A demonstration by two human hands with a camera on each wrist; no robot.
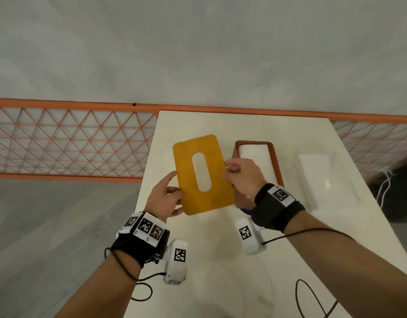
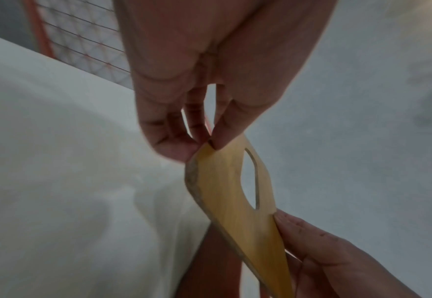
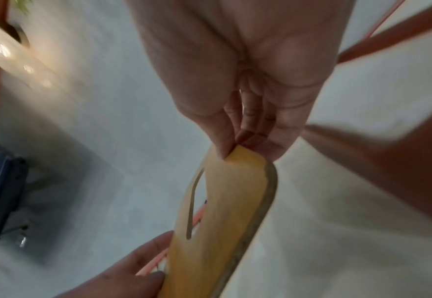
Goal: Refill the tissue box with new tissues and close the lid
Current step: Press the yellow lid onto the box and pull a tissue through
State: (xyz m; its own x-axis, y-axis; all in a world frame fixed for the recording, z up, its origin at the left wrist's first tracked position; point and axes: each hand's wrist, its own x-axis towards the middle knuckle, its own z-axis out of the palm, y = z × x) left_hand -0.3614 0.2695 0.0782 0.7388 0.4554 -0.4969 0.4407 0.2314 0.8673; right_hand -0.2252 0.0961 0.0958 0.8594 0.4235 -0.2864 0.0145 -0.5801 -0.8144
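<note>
I hold the yellow lid [image 1: 204, 175], flat with an oval slot, tilted above the white table with both hands. My left hand [image 1: 178, 200] pinches its near left edge, and my right hand [image 1: 227, 171] pinches its right edge. In the left wrist view my left hand [image 2: 207, 145] pinches the lid [image 2: 225, 191] between thumb and fingers. The right wrist view shows my right hand [image 3: 237, 149] pinching the lid [image 3: 225, 211] the same way. The brown tissue box [image 1: 277, 161] stands open just right of the lid, with white tissues [image 1: 255, 152] inside.
A white, plastic-wrapped pack [image 1: 312, 175] lies right of the box. An orange mesh fence [image 1: 71, 145] runs behind and left of the table [image 1: 220, 125], whose left edge is close to my left wrist. Black cables trail over the near table. A small blue thing [image 1: 246, 211] peeks from under my right wrist.
</note>
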